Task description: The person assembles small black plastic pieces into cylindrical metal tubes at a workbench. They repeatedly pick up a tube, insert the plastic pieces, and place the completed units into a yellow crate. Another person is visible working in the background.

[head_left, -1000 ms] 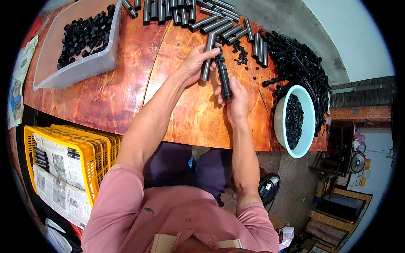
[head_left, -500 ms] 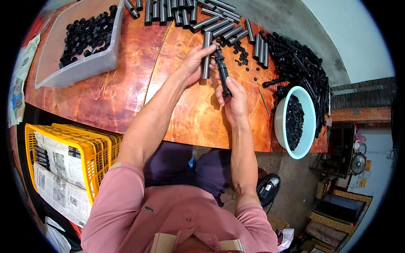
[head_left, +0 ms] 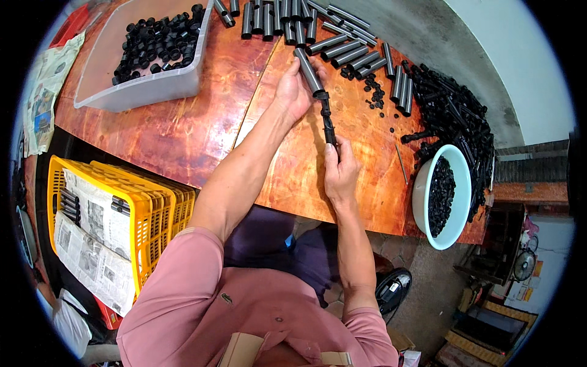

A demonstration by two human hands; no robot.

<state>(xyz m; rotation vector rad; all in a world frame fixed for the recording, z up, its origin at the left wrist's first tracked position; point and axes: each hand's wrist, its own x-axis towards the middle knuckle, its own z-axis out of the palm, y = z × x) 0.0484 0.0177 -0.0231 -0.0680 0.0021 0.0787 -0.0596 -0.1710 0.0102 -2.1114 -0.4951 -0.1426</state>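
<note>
Above the wooden table my left hand [head_left: 295,92] is closed round a dark grey metal tube [head_left: 308,72], tilted with its lower end toward me. My right hand [head_left: 341,170] pinches the near end of a slim black plastic insert [head_left: 328,121]. The insert's far end meets the mouth of the tube, roughly in line with it; whether it sits inside cannot be made out. Beyond my hands lie many similar metal tubes [head_left: 346,50]. Small black round pieces [head_left: 375,95] are scattered to the right of the tube.
A translucent bin [head_left: 140,95] of black caps stands at the left. To the right are a heap of black plastic parts [head_left: 455,116], a pale blue bowl [head_left: 422,189] of small black pieces and a thin rod [head_left: 401,164]. Yellow crates [head_left: 143,211] with newspaper stand below left.
The tube, upright beside the insert before, is now tilted and lined up end to end with it. My right hand has moved nearer me along with the insert. The whole view has shifted slightly.
</note>
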